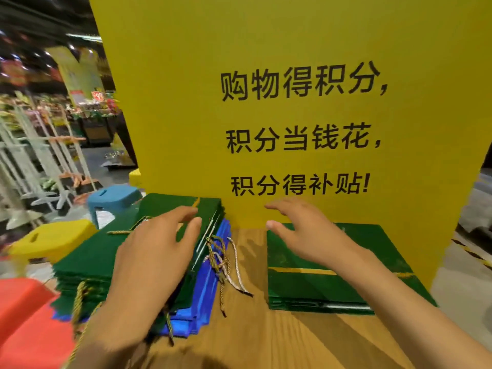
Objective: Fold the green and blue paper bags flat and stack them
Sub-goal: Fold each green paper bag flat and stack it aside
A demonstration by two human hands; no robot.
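Your left hand point(154, 251) lies flat on stack point(87, 262) | your right hand point(306, 235) hovers slack over green bag point(298, 284) | likely light, stiff: grip edges

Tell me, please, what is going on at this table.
A person is sorting paper bags on a wooden table before a yellow sign. The left hand lies open on a pile of green bags stacked over blue bags. The right hand is open above a second, flat green stack. Neither hand grips anything.
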